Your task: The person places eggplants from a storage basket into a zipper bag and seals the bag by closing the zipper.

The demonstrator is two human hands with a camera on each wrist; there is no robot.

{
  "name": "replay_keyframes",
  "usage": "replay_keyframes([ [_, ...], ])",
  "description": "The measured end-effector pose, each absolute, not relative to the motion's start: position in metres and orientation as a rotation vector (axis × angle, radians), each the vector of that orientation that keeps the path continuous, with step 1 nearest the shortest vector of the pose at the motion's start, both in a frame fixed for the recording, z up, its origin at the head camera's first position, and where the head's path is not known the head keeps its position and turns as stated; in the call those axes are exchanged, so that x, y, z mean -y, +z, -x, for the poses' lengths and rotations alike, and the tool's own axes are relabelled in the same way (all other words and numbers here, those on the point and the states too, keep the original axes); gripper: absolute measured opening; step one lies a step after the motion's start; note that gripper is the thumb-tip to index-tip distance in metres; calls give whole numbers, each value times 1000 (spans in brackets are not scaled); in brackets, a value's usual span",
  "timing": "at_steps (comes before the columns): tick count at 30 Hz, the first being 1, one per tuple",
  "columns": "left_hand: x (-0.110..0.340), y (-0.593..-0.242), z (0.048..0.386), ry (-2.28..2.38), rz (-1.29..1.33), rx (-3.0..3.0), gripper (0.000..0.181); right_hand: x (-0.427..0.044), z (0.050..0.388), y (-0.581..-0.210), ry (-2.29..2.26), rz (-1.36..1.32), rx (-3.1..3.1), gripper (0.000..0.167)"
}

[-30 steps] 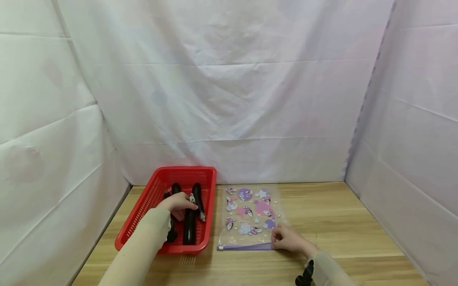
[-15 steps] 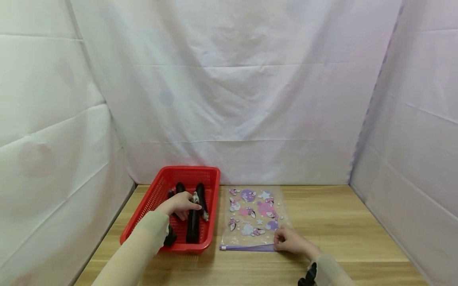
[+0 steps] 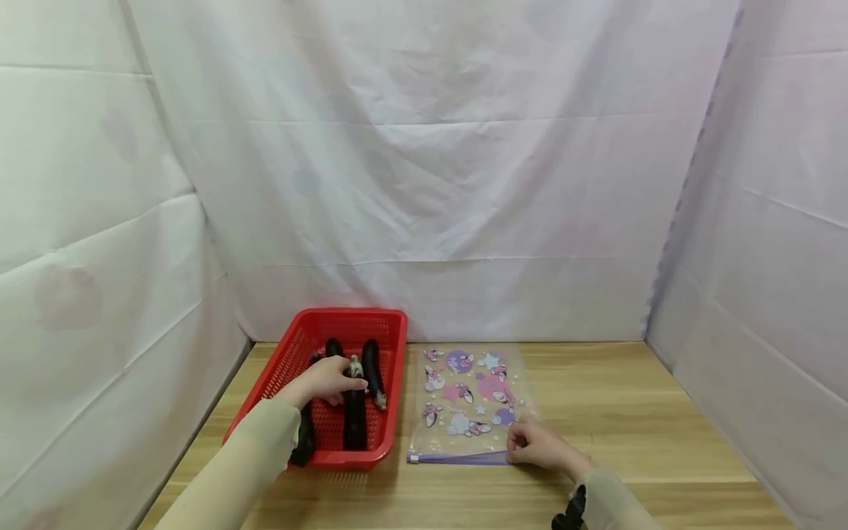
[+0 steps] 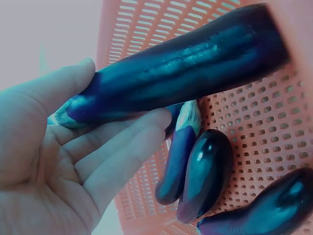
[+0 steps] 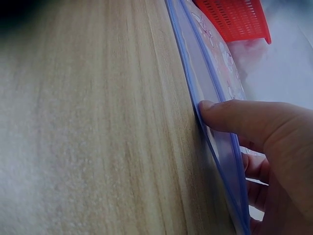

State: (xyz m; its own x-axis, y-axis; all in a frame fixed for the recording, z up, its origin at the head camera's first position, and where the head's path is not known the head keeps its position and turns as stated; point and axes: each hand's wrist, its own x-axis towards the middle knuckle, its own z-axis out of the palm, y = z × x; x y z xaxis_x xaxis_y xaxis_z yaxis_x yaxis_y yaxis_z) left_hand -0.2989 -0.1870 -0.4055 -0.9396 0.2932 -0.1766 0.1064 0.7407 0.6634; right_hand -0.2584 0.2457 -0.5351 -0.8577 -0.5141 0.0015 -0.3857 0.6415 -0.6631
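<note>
In the head view my left hand reaches into a red plastic basket and grips a long dark eggplant by its stem end. The left wrist view shows the thumb on one side of this eggplant and the fingers on the other. Several more eggplants lie in the basket. To the right, a clear zip bag with pink and purple prints lies flat. My right hand pinches its purple zip edge near the right end, where the two strips stand apart.
The wooden table carries the basket at the left and the bag beside it. White cloth hangs behind and on both sides. A white slider sits at the zip's left end.
My left hand has shifted slightly left with the stem end of the eggplant between its fingers. The right hand keeps its place on the bag's edge. The head view has shifted a little.
</note>
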Motion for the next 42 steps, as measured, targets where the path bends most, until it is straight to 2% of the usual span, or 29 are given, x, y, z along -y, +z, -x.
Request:
replay_keyframes([
  [5,193,-401,293,978,-298,-2743,63,-239,261,-536,-1032,751,-2653,19],
  [9,192,-400,292,952,-293,-2793,45,-240,261,-537,-1044,770,-2638,20],
  [10,191,-400,292,955,-306,-2798,46,-241,260,-537,-1048,775,-2639,20],
  [12,188,-400,293,958,-342,-2796,49,-245,258,-537,-1054,781,-2644,20],
  [16,180,-403,293,955,-396,-2799,70,-255,253,-541,-1068,767,-2654,20],
  [19,179,-403,292,929,-390,-2837,67,-255,254,-542,-1069,747,-2646,19],
  [23,182,-401,292,902,-388,-2874,50,-252,258,-541,-1067,750,-2639,19],
  [26,184,-400,291,919,-400,-2879,46,-249,260,-540,-1075,761,-2637,19],
  [30,184,-398,287,934,-414,-2876,47,-249,260,-541,-1055,792,-2662,19],
  [35,184,-399,280,950,-392,-2878,60,-249,256,-543,-1018,790,-2672,20],
  [37,183,-396,280,956,-407,-2892,53,-249,254,-543,-1019,771,-2684,20],
  [40,182,-389,280,977,-444,-2917,33,-249,256,-541,-1021,761,-2703,21],
  [42,183,-383,279,991,-472,-2936,31,-248,259,-540,-1016,767,-2714,20],
])
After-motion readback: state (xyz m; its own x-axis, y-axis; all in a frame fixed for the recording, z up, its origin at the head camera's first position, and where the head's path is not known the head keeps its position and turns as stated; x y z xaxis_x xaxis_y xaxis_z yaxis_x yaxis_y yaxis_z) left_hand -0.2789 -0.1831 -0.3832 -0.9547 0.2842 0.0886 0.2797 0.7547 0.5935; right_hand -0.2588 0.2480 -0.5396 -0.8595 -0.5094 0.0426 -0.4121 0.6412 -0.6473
